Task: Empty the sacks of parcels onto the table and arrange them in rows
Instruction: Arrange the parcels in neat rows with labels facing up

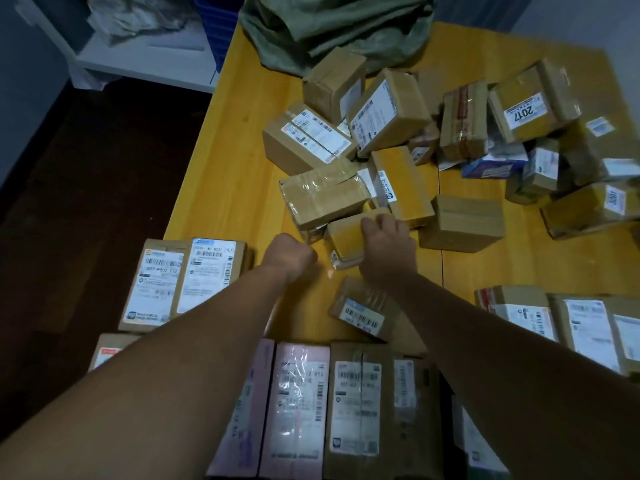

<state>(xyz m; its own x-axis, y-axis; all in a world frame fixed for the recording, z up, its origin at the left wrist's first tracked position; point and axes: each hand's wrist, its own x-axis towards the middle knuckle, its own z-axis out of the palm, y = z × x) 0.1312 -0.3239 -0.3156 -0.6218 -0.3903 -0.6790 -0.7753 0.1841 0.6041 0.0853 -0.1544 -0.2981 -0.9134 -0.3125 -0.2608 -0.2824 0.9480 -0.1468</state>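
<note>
Bottom edge: near row [353, 403], I count four parcels. One loose parcel [362, 311] lies under the right wrist. Mid-frame: right hand [388, 249] grips a small yellow-taped parcel [346, 239], long axis slanting upper right. Left hand [289, 254] is fisted, empty, just left of it. Beyond: unsorted pile [391, 109], a dozen-plus. Top centre: one green sack [332, 26].

A green sack [332, 26] lies slack and crumpled at the far end of the yellow table [235, 161]. Just in front of the sack, brown parcels [391, 109] are heaped loosely, tilted and overlapping, most taped and white-labelled; a parcel marked 2017 [526, 112] lies among them. Nearer than the heap, a small parcel [346, 242], yellow-taped, is gripped by the right hand [388, 251]. Farthest from the sack, rows [353, 403] of parcels are laid side by side, labels up.
</note>
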